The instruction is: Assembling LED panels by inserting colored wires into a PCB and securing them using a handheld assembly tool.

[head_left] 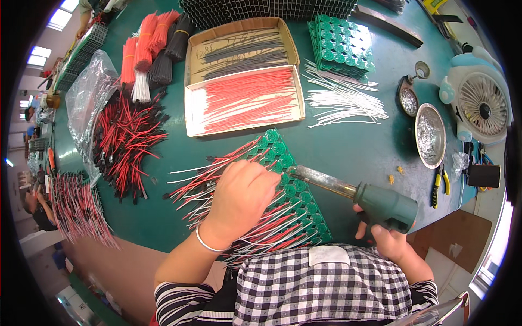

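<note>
My right hand [386,236] grips the dark green handle of a soldering iron [331,182]. Its metal barrel points left and its tip meets a green circuit board panel [304,204] of round boards. Close to that tip, the fingers of my left hand [244,190] are pinched together over the panel, on what looks like a thin wire; the fingertips partly hide it. Red, white and black wires [277,228] fan out leftward from the panel, passing under my left hand and wrist.
Beyond the panel, a cardboard box [187,117] holds red and black wires beside loose white wires [348,103] and stacked green boards [340,46]. Leftward lie a red-black wire pile [128,136] and a plastic bag [87,92]. A metal bowl [429,136], cutters [437,187] and fan [481,98] stand right.
</note>
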Action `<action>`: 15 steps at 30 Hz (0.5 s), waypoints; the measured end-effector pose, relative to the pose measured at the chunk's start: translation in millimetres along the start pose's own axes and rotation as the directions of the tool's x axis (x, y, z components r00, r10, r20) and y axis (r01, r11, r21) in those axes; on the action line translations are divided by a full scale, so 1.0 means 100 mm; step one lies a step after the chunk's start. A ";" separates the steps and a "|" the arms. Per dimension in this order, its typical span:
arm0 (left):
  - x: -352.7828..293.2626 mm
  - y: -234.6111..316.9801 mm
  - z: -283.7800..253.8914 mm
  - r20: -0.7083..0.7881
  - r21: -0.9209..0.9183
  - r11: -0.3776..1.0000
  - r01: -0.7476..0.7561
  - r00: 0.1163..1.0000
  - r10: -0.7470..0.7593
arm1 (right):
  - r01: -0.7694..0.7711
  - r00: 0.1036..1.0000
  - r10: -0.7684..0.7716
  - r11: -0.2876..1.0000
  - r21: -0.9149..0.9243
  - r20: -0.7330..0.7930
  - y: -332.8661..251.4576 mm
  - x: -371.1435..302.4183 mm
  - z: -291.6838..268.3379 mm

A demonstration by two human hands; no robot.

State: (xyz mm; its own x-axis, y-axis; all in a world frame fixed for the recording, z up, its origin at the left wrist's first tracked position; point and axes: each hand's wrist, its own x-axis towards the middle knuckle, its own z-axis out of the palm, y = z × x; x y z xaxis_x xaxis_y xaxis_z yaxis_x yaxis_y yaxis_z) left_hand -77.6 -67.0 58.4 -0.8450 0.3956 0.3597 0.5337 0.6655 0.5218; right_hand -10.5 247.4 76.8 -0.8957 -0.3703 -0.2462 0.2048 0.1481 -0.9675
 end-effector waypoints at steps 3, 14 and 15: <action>0.03 -0.01 -0.01 0.005 -0.031 0.999 0.007 1.000 -0.007 | -0.078 0.997 0.078 0.997 0.021 0.003 -0.02 -0.02 0.02; 0.03 -0.03 -0.01 -0.015 -0.040 0.999 0.002 1.000 -0.002 | -0.077 0.996 0.079 0.996 0.044 -0.043 -0.03 0.03 0.09; 0.02 -0.02 -0.01 -0.018 -0.039 0.999 0.002 1.000 -0.002 | -0.075 0.996 0.078 0.996 0.051 -0.048 -0.04 0.03 0.10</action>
State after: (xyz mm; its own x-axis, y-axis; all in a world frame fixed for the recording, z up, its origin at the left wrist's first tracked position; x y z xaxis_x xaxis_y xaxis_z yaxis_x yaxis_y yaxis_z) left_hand -80.9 -68.1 58.7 -0.8456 0.3827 0.3721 0.5331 0.6409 0.5524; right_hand -10.0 236.5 79.5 -0.8951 -0.3131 -0.3175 0.2914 0.1282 -0.9480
